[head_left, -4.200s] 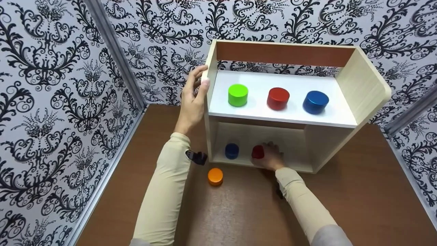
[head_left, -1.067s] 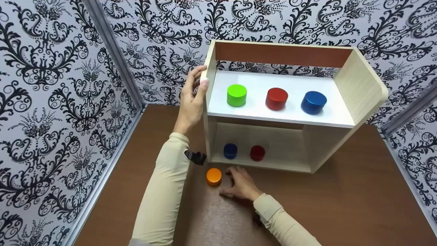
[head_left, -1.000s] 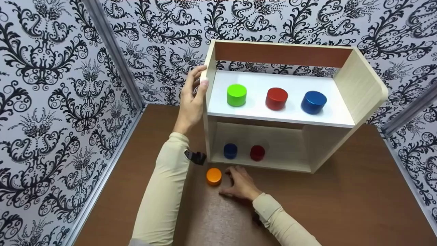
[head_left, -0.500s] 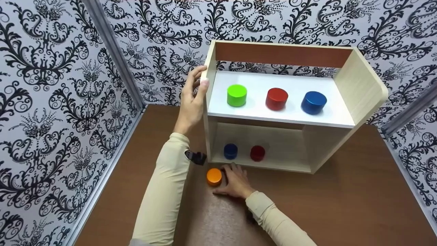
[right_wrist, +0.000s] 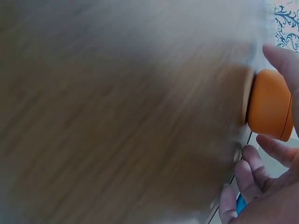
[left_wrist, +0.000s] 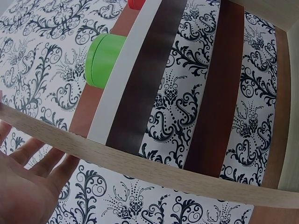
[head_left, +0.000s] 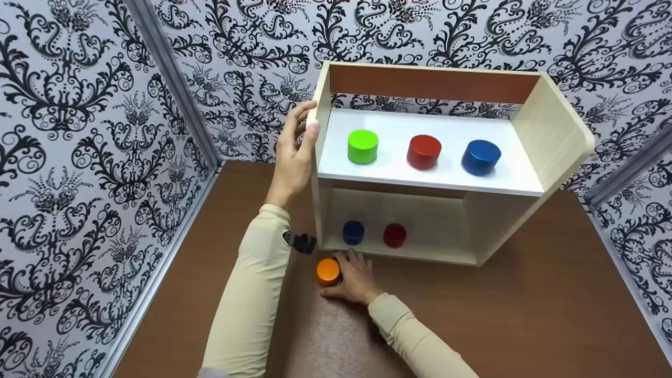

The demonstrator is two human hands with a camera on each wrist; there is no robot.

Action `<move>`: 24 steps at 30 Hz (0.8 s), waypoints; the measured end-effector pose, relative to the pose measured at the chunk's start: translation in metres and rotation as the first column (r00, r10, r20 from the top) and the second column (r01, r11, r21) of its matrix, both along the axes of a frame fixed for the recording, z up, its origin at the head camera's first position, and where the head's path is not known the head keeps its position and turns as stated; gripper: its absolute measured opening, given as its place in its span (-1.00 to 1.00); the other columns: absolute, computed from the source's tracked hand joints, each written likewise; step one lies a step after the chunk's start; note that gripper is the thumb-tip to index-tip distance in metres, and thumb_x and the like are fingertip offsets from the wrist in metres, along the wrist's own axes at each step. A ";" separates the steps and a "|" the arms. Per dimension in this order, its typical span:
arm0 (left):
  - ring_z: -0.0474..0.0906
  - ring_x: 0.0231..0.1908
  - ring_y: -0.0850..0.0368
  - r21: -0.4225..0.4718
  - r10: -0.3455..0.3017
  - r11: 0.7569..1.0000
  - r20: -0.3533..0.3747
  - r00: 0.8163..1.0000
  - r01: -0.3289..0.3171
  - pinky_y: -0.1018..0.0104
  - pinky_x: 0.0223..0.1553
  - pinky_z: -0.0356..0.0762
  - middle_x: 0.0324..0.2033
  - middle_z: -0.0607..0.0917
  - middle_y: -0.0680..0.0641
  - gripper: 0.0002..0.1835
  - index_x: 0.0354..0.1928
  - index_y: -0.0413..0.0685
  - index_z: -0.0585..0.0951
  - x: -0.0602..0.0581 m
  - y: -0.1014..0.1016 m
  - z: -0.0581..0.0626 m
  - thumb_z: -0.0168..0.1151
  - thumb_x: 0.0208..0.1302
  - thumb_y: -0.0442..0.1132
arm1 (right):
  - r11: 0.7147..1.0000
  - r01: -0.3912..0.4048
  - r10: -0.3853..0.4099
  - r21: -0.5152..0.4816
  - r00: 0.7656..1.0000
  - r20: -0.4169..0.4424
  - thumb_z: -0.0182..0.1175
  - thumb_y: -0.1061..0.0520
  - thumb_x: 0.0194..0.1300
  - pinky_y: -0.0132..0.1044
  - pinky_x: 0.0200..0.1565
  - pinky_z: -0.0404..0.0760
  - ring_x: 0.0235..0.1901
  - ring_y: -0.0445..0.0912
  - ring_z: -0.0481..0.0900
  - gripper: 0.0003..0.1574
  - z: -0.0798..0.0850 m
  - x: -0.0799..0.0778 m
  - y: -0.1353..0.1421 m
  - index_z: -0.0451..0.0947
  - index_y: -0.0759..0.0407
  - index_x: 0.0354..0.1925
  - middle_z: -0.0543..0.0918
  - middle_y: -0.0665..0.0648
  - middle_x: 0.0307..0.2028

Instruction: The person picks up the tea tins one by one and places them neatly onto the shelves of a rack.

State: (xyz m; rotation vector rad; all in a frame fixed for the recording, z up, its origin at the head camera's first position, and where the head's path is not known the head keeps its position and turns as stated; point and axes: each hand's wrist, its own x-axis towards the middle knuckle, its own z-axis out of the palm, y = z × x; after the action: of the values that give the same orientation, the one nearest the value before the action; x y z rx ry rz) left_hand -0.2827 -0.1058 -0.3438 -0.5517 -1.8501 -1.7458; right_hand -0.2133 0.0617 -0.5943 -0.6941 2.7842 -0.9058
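My left hand [head_left: 292, 163] holds the left side panel of a small wooden shelf [head_left: 551, 126], thumb on its front edge and fingers behind. In the left wrist view, fingers [left_wrist: 29, 151] reach past the panel's edge. On the table just in front of the shelf stands an orange cylinder [head_left: 328, 271]. My right hand [head_left: 355, 279] is spread around its right side, thumb at the near side and fingers at the far side. The right wrist view has the orange cylinder [right_wrist: 268, 102] between thumb and index finger, with a gap beside the thumb.
Green [head_left: 362, 146], red [head_left: 424, 152] and blue [head_left: 481, 157] cylinders stand in a row on the white upper board [head_left: 420, 118]. Below, a dark blue cylinder [head_left: 353, 232] and a dark red one [head_left: 395, 235] sit on the lower level. Patterned walls [head_left: 94, 173] enclose the brown table [head_left: 546, 304].
Earlier, my right hand let go of the dark red cylinder on the lower level and came out to the table. Since then it has moved left, around the orange cylinder. My left hand has stayed put.
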 end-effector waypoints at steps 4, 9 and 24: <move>0.50 0.12 -0.32 -0.002 0.005 1.000 0.001 1.000 -0.005 -0.21 0.07 0.56 0.21 0.53 -0.33 -0.56 0.36 -0.17 0.38 0.000 0.000 0.000 -0.01 0.53 -0.21 | 1.000 -0.001 0.001 -0.001 1.000 -0.016 0.58 -0.27 -0.02 0.54 0.29 0.09 0.29 0.38 0.28 0.13 -0.002 -0.001 -0.003 0.39 0.21 0.37 0.39 0.42 0.25; 0.50 0.10 -0.29 -0.004 0.000 1.000 0.006 1.000 0.000 -0.20 0.04 0.57 0.20 0.53 -0.33 -0.56 0.36 -0.16 0.38 0.000 0.001 0.000 0.00 0.53 -0.19 | 1.000 -0.009 0.009 -0.001 0.998 -0.057 0.57 -0.23 0.00 0.53 0.24 0.18 0.17 0.29 0.35 0.01 -0.006 -0.001 -0.005 0.46 0.17 0.29 0.43 0.31 0.09; 0.50 0.10 -0.35 0.002 -0.015 1.000 -0.013 1.000 0.015 -0.21 0.04 0.57 0.20 0.52 -0.38 -0.57 0.35 -0.20 0.37 -0.001 -0.001 0.000 -0.01 0.53 -0.22 | 0.998 -0.058 0.059 -0.033 0.997 0.055 0.54 -0.19 0.09 0.52 0.31 0.06 0.33 0.38 0.25 -0.05 0.007 0.007 0.003 0.46 0.25 0.30 0.39 0.42 0.26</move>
State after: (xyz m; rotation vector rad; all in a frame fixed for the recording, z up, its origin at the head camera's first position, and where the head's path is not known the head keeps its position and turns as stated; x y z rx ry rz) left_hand -0.2835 -0.1063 -0.3443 -0.5762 -1.8391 -1.7494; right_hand -0.2060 0.0642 -0.5871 -0.7396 2.6919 -0.9450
